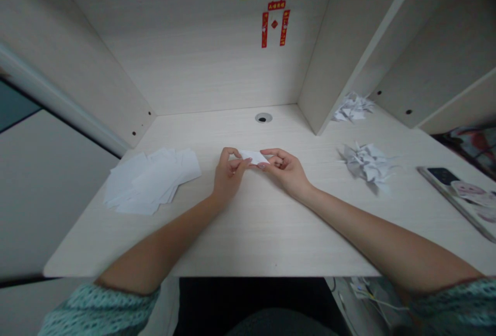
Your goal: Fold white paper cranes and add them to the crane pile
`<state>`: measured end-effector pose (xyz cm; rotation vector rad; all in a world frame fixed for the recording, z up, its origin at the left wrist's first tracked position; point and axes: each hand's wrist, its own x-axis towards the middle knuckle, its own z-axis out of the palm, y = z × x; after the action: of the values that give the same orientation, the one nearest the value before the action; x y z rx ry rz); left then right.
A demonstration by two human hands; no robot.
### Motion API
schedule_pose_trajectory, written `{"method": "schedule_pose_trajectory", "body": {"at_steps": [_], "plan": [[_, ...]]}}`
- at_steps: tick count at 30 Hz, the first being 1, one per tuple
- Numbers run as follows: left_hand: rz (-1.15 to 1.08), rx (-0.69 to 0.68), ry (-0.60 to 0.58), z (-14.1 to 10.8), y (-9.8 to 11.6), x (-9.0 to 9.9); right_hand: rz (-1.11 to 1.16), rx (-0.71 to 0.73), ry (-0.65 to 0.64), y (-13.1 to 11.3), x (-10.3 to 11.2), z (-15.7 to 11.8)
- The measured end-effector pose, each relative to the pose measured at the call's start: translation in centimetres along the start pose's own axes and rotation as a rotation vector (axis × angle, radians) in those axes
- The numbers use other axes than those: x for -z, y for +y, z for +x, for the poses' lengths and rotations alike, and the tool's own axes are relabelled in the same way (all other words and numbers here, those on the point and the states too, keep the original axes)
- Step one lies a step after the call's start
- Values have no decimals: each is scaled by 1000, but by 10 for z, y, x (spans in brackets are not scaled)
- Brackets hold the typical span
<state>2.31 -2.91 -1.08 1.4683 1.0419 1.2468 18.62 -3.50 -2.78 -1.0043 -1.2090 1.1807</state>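
Note:
A small piece of folded white paper (253,157) is held between my two hands, just above the middle of the desk. My left hand (229,173) pinches its left end between thumb and fingers. At the right end, my right hand (285,169) grips it the same way, thumb in front. The fingers cover both ends, so the exact fold is hard to make out. To the left lies a loose, overlapping pile of flat white paper sheets (153,178). On the right sits a heap of folded white paper pieces (370,163) with pointed tips.
A second heap of white paper pieces (353,107) lies behind the upright divider (349,46). A phone (461,196) in a decorated case rests at the right. A round cable hole (264,118) is near the back panel. The desk's front edge (251,275) runs below my forearms.

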Motion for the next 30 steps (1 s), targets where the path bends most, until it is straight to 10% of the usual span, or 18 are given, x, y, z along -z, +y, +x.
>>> {"method": "schedule_pose_trajectory", "body": {"at_steps": [20,30], "plan": [[-157,101,9,5,0,-1,-16,50,-11,-4,-1,-3],[357,-114,6,-1,1,3,-120,167,2,-1,4,-4]]}}
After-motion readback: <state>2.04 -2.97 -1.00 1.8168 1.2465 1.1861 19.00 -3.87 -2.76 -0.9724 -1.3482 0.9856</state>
